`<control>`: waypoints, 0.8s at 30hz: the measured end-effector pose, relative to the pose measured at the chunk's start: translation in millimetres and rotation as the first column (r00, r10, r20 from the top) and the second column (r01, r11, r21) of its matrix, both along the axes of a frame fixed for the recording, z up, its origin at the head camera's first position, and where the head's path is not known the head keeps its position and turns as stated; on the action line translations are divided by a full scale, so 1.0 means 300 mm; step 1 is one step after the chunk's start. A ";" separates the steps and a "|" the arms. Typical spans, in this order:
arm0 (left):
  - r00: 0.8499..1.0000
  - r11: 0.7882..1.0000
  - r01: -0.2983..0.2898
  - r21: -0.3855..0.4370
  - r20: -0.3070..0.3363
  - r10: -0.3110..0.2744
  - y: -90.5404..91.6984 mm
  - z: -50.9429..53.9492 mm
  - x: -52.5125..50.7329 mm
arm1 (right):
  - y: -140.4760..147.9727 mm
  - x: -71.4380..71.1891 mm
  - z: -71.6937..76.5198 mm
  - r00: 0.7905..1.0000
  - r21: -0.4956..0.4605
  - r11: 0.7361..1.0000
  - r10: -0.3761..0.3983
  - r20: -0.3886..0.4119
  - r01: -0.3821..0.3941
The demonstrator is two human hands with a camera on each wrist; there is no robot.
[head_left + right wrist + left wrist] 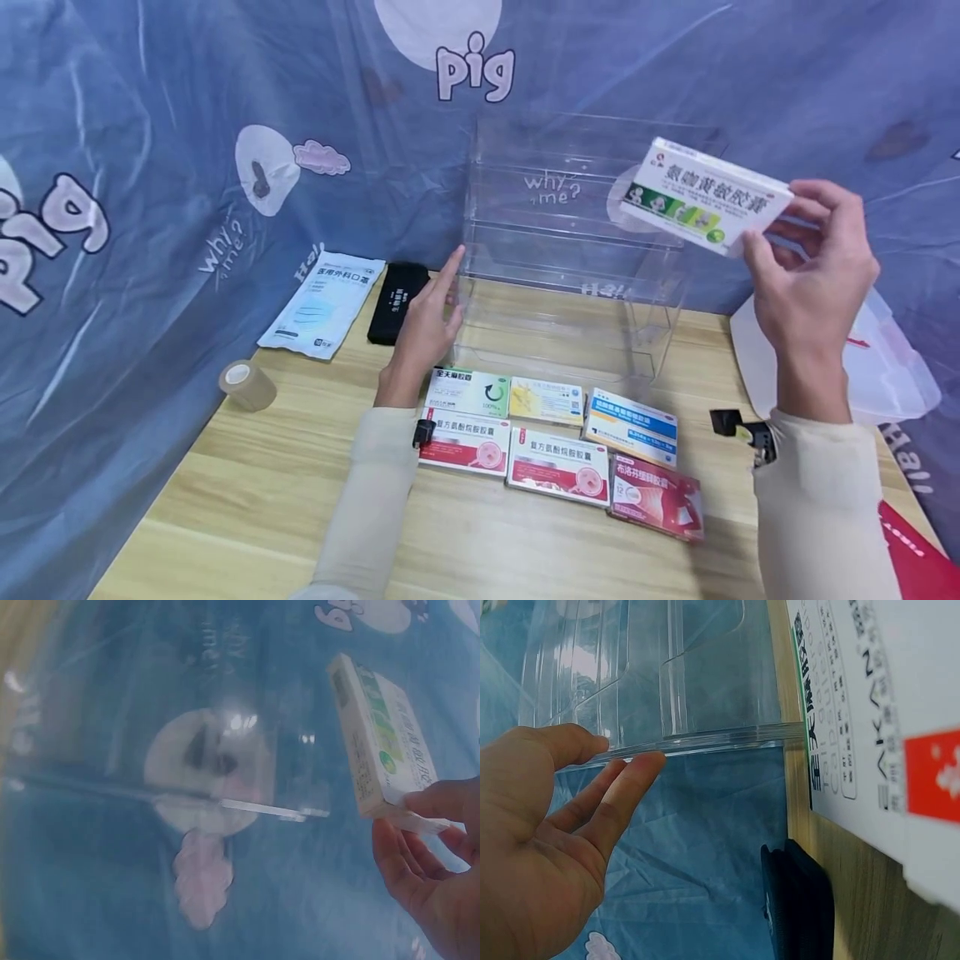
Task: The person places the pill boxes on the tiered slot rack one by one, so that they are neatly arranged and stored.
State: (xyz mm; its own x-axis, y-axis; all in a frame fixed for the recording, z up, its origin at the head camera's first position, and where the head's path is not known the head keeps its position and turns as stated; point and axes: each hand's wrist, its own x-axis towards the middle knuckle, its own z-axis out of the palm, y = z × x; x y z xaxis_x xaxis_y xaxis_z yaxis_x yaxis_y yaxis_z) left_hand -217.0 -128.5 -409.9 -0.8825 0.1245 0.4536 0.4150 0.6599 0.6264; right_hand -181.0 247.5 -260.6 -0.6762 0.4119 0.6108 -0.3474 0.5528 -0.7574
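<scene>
Through my feeds I count seven medicine boxes (705, 198), one clear tiered rack (570, 234), one surgical-mask packet (322, 304), one tape roll (257, 388), one black case (396, 304), one translucent bin (892, 375).

A table of pale, yellowish wood grain (247, 500) carries all these things. At its far side stands a tiered rack of clear plastic (570, 240). On the near side of the rack lie two rows of flat cardboard boxes. The far row has, from left to right, a white-and-green box (467, 395), a white-and-yellow box (546, 402) and a blue-and-white box (632, 428). The near row has two red-and-white boxes (558, 467) and, at right, a crimson box (657, 497). To the left are a black fabric pouch (394, 307), a white-and-blue flat packet (324, 304) and a brown tape roll (253, 387). At right is a whitish translucent plastic container (892, 367).
</scene>
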 end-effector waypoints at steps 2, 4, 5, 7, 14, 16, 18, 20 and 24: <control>1.000 1.000 0.005 0.004 0.000 -0.005 -0.002 0.001 0.000 | -0.021 -0.036 0.032 1.000 0.014 1.000 0.007 -0.012 -0.007; 1.000 1.000 0.010 0.006 0.002 -0.010 -0.001 0.000 0.001 | -0.041 -0.070 0.063 1.000 0.019 1.000 0.019 -0.011 -0.019; 1.000 1.000 0.012 0.006 0.002 -0.012 0.000 0.000 0.001 | -0.050 -0.088 0.078 1.000 0.025 0.999 0.027 -0.011 -0.026; 1.000 1.000 0.010 0.004 -0.001 -0.010 0.001 0.001 0.001 | -0.071 -0.124 0.108 0.999 0.015 0.999 0.051 -0.008 -0.051; 1.000 1.000 0.012 -0.005 -0.007 -0.012 0.006 0.006 -0.004 | -0.135 -0.258 0.181 0.999 0.004 0.999 0.050 0.005 -0.050; 1.000 1.000 0.011 -0.008 -0.006 -0.011 0.006 0.005 -0.005 | -0.151 -0.298 0.188 0.999 0.023 0.999 0.035 0.023 -0.035; 1.000 1.000 0.007 -0.013 -0.009 -0.007 0.005 0.005 -0.005 | -0.167 -0.336 0.187 0.999 0.045 0.999 0.023 0.044 -0.025; 1.000 1.000 0.003 -0.014 -0.011 -0.003 0.004 0.004 -0.004 | -0.182 -0.370 0.179 0.998 0.061 0.998 0.020 0.063 -0.024; 1.000 1.000 -0.006 -0.015 -0.010 0.005 0.005 0.003 -0.003 | -0.205 -0.420 0.150 0.994 0.091 0.995 0.032 0.103 -0.041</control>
State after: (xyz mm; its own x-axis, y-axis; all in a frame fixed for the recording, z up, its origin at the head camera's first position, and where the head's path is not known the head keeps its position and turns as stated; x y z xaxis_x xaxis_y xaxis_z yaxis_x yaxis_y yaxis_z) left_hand -217.8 -127.1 -409.1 -0.8785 0.1264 0.4607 0.4177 0.6713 0.6123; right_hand -307.2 185.9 -215.6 -0.7498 0.3303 0.5733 -0.2931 0.6110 -0.7354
